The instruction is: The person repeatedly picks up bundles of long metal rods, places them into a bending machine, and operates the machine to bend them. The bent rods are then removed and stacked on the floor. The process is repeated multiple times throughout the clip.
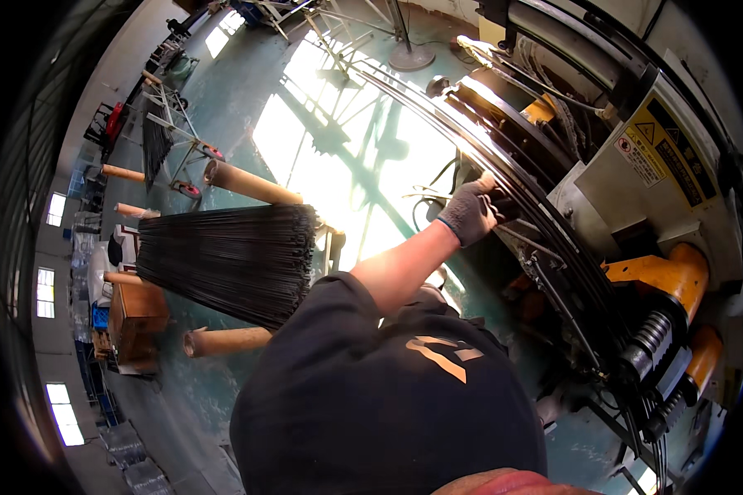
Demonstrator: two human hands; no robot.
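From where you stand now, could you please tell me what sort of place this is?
Probably a metalworking workshop or small factory: long dark rods run beside a large machine with a warning label, and a thick bundle of thin black rods lies at the left.

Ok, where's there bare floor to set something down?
Sunlit floor between the large upper cardboard tube and long rods; greenish floor below the large lower cardboard tube, left of the dark shirt. Crowded: around the gloved left hand, between cables and machine.

Green floor point(233, 91) — wheeled rack point(176, 130) and round metal base point(413, 58) upon it
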